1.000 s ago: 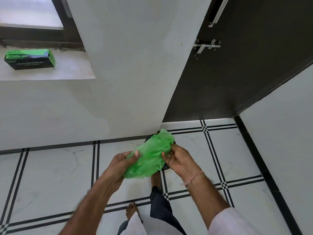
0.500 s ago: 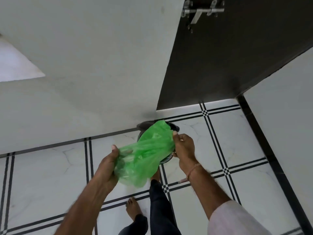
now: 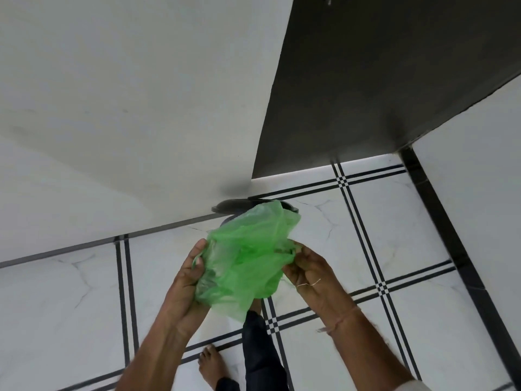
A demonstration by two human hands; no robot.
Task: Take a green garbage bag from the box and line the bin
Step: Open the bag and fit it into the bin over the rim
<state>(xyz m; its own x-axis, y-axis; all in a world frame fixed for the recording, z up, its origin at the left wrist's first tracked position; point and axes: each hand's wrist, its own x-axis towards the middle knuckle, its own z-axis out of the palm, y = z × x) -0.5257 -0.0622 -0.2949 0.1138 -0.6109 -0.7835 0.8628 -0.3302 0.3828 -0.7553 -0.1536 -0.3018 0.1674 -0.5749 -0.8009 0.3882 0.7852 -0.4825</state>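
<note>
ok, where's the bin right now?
Head view, centre: the bin sits on the floor at the wall's corner by the dark door, mostly hidden behind the green bag held in both hands.

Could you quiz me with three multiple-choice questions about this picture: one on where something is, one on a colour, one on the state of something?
1. Where is the dark bin?
A. On the floor at the foot of the white wall, mostly hidden behind the bag
B. On a shelf above the door
C. In the person's right hand

2. What colour is the bag?
A. Black
B. Translucent green
C. Blue

3. What state is the bag in?
A. Stretched over the bin's rim
B. Folded flat on the floor
C. Crumpled, held in the air by both hands

Answers:
1. A, since only a dark rim shows on the tiled floor by the wall, above the bag.
2. B, since the film is green and lets light through.
3. C, since the left hand and right hand each grip a side of it, above the floor.
</note>
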